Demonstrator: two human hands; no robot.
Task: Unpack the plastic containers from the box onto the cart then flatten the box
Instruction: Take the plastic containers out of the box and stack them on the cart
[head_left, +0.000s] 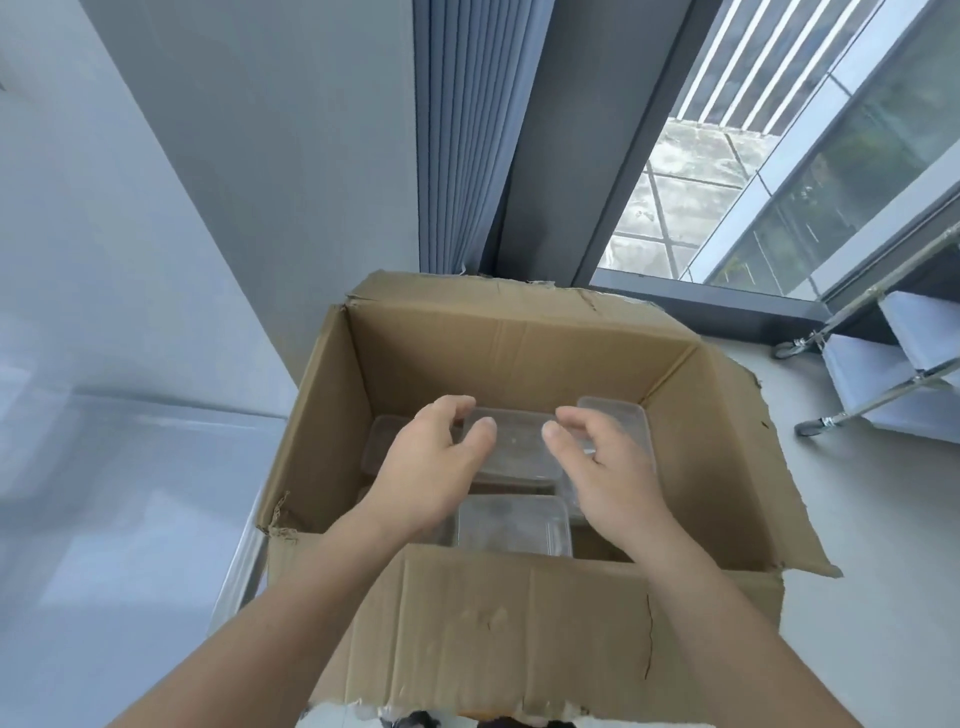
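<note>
Fingers (460, 408) of the left hand (431, 467) curl over the far left end of a clear plastic container (517, 444), with the thumb pressed on its near upper edge. The right hand (605, 473) pinches the opposite end in the same way, fingers over the far side and thumb in front. Held between the two hands, the container sits level inside the open cardboard box (467, 623), above the other containers at the bottom of the box.

A second container (514, 525) lies directly below the hands, close to the near wall of the box. A third container (626, 421) stands in the far right corner, and a fourth container (379, 441) shows partly behind the left hand. All are transparent, and how many are stacked cannot be told.

Both bare forearms reach in over the folded-down near flap. The right flap is spread outward over the pale floor (857, 493), and the far flap stands up. A steel rim (241, 566) shows beneath the box's left side. What it belongs to cannot be told.

To the right and well apart from the box stands a cart (857, 364) with a chrome frame and casters, beside a window (727, 182). A grey pleated curtain (457, 130) hangs behind the box.
</note>
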